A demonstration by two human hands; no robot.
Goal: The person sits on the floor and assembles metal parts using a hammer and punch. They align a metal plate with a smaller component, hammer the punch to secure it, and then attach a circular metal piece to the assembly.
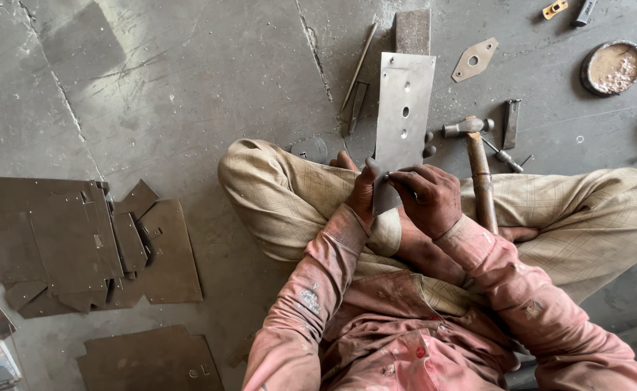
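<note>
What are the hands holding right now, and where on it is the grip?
Both hands hold one grey metal plate with holes, at its near bottom edge: left hand on the left corner, right hand on the right. The hammer lies unheld.

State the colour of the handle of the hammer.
Brown wooden handle; head view shows it.

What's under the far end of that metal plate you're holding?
The plate overlaps a dark metal block on the floor; only the block's far part shows. Both hands, left hand and right hand, grip the near end.
</note>
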